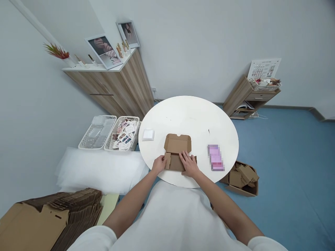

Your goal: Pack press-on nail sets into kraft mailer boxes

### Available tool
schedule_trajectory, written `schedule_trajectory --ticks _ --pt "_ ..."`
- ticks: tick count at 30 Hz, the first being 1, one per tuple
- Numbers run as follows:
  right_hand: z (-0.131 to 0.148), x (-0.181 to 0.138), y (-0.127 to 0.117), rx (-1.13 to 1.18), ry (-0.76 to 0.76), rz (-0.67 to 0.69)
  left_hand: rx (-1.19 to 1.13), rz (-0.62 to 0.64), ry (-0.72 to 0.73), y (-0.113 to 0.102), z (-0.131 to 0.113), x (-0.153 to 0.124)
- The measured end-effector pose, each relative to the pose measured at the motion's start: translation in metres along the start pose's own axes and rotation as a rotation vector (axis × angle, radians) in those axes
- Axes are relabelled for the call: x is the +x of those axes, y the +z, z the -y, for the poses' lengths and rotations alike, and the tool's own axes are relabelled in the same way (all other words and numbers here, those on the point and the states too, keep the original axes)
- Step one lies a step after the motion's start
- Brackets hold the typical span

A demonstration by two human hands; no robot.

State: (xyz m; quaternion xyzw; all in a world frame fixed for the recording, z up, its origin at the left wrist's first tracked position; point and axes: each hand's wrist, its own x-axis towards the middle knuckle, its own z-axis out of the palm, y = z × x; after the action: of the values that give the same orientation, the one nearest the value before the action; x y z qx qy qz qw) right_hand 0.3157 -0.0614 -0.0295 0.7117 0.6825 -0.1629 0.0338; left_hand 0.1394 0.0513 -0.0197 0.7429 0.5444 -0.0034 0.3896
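Observation:
A small brown cardboard box, partly folded with its lid panel laid back, lies on the round white table. At its left end, my left hand pinches the side flap between thumb and fingers. My right hand rests on the box's right part with its fingers stretched out and apart, partly hiding the base and the right flap. A purple, pixelated packet lies on the table to the right of my right hand. Farther left sits a small white square stack.
Left of the table stand a basket of clear plastic cases and a basket of printed cards. Below them lie translucent sheets and stacked flat cardboard. A carton of folded boxes is on the floor at right.

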Motion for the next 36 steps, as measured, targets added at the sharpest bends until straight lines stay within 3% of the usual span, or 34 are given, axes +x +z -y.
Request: schedule_trajectory --ticks 15,25,32,36 --pt "-0.003 0.001 -0.006 -0.046 -0.068 0.095 0.153 0.135 -0.056 -0.013 -0.005 0.024" --pt "0.002 -0.001 -0.003 -0.028 -0.046 0.076 0.307 0.092 -0.014 -0.010 -0.008 0.019" --pt "0.001 0.001 -0.004 -0.032 -0.032 0.040 0.271 0.074 0.030 -0.010 -0.008 0.013" --pt "-0.003 0.003 -0.007 -0.041 -0.022 0.008 0.169 0.067 0.125 -0.014 -0.006 -0.001"
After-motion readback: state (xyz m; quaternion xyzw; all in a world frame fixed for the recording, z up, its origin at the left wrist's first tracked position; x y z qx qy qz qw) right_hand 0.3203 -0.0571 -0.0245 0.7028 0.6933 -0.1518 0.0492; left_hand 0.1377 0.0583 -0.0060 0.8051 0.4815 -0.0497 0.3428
